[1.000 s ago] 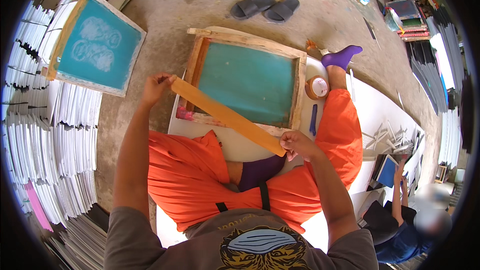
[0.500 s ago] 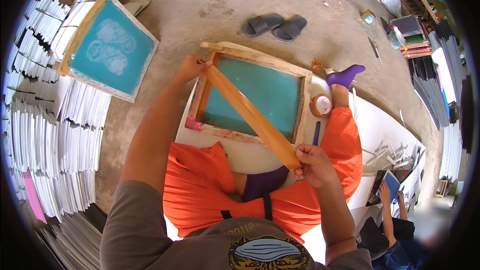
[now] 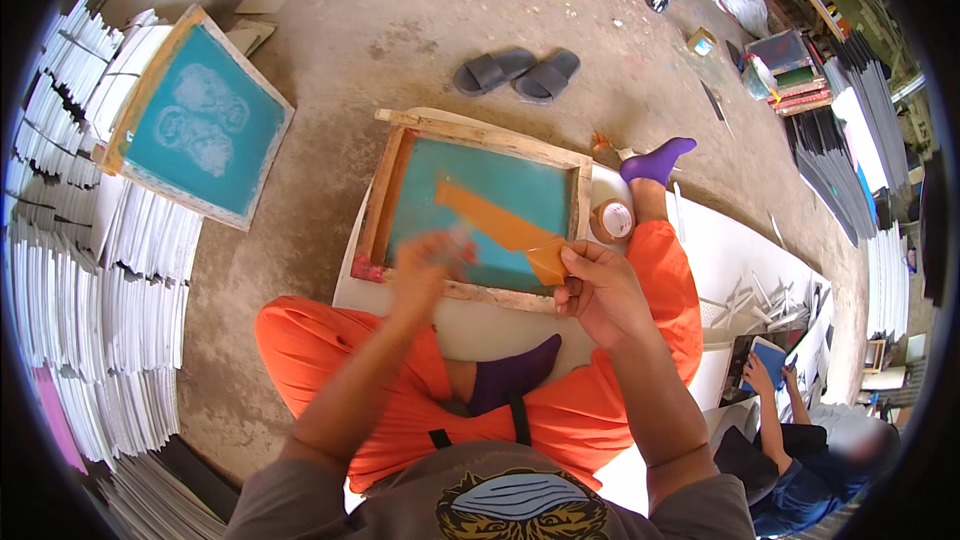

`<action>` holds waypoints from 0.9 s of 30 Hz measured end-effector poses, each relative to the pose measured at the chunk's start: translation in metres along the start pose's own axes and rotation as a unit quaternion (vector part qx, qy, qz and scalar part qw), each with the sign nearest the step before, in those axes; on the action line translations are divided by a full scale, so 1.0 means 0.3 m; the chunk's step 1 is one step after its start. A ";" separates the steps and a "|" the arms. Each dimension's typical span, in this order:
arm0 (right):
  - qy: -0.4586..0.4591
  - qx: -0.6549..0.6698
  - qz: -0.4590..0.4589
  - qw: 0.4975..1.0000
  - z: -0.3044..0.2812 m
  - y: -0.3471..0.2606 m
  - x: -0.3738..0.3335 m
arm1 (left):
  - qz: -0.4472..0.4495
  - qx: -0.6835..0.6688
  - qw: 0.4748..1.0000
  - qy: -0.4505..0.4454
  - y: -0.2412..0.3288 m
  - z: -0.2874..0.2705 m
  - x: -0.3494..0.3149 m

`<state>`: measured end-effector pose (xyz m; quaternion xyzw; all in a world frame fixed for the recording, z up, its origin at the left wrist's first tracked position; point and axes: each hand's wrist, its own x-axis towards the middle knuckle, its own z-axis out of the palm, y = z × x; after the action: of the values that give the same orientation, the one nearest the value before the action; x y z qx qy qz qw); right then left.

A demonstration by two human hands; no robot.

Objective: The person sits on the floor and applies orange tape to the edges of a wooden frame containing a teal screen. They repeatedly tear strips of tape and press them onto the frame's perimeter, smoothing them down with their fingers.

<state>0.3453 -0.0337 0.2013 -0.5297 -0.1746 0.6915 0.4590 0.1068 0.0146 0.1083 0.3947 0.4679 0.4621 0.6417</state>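
Note:
My right hand (image 3: 600, 285) pinches one end of a strip of brown packing tape (image 3: 495, 222). The strip's other end is free and slants up to the left over a wooden-framed screen (image 3: 470, 290) with teal mesh (image 3: 420, 180). Close to the frame's near side is my left hand (image 3: 422, 265), off the tape; motion smears its fingers, so what they hold, if anything, does not show. On the white board (image 3: 462, 332) under the frame, a roll of brown tape (image 3: 612, 221) stands by the frame's right side.
Black slippers (image 3: 515, 74) lie beyond the frame. To the left, a second teal screen (image 3: 190, 120) leans against stacks of white sheets (image 3: 140, 270). My purple-socked foot (image 3: 655, 160) rests at the right. At the lower right, another person's hands (image 3: 760, 373) hold a blue panel.
My left hand has let go of the tape's upper end and come down toward me. The strip, stretched taut before, now hangs from my right hand. The view has shifted slightly.

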 end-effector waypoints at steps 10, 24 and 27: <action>0.009 -0.070 -0.035 0.997 0.077 0.040 0.050 | 0.049 -0.197 0.979 0.018 -0.062 0.251 -0.165; -0.023 -0.267 -0.080 0.960 -0.010 0.054 0.074 | -0.038 -0.053 0.998 0.020 -0.099 0.183 -0.242; -0.055 -0.322 -0.083 0.942 0.008 0.062 0.068 | -0.097 -0.088 0.990 0.052 -0.083 0.139 -0.237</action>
<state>0.3343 -0.0261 0.1771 -0.5937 -0.4561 0.5864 0.3093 0.1429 -0.0633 0.1122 0.2648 0.4939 0.4569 0.6908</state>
